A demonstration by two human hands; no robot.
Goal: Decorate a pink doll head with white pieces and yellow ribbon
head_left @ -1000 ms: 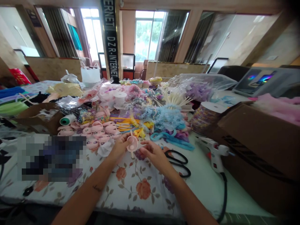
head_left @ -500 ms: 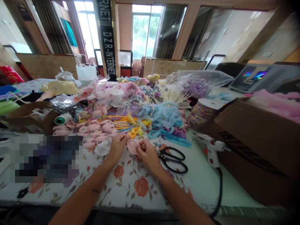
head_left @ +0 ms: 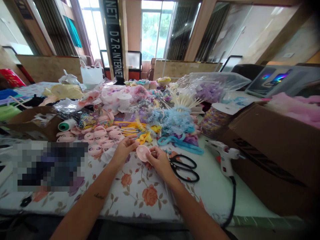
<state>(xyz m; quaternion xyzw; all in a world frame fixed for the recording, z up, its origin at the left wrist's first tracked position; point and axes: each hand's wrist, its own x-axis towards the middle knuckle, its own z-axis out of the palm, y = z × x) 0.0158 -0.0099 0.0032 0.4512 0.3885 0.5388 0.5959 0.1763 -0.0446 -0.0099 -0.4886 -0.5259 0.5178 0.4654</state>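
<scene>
A shallow, round, pale pink piece [head_left: 142, 152], like a small cup or doll-face shell, is tilted in the fingers of my right hand [head_left: 159, 162]. The thumb lies over its right edge. My left hand [head_left: 125, 147] is beside its upper left edge, thumb and fingers drawn together; whatever is between them, if anything, is too small to make out. Black-handled scissors [head_left: 185, 168] lie just right of my right hand, their blades largely hidden. Behind my left hand is a cluster of pink doll-face pieces [head_left: 101, 139], with a crumpled white scrap [head_left: 108, 156] near my wrist.
Yellow ribbons [head_left: 145, 137] and blue tulle [head_left: 178, 120] pile up ahead. On the right, a glue gun [head_left: 225, 155] with a dark cord lies by a large cardboard box [head_left: 270, 160]. A bead spool [head_left: 216, 120] stands behind it. A flowered cloth [head_left: 135, 196] covers the table.
My left hand's fingers have drawn slightly up and away from the pink piece. The piece has turned a little more face-up in my right hand. The view has shifted slightly.
</scene>
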